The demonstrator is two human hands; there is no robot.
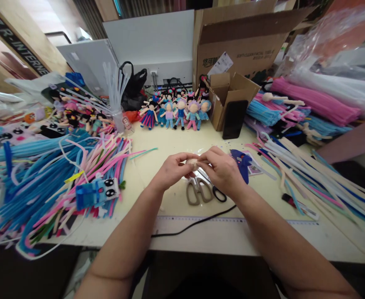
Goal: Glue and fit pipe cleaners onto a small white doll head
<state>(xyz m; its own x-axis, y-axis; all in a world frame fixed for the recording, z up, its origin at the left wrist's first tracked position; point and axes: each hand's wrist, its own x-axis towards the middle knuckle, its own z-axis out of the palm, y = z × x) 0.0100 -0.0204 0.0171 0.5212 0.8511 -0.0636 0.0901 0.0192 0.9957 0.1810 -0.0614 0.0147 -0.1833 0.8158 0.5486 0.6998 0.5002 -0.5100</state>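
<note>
Both hands, left hand [170, 169] and right hand [220, 169], pinch one small pale piece [194, 163] together to steady it; scissors [201, 190] at 6 o'clock.

Two hands [173, 169] [221, 170] meet at frame centre. One pair of scissors [201, 189] lies below them. Five dolls [176, 113] stand in the front row above, two cardboard boxes [232, 97] upper right.

Fuzzy pipe cleaners [30, 174] left; matt brown cardboard box [232, 45] far; scissors [201, 189] with metal blades, grey plastic handles; smooth pale counter [157, 149].
</note>
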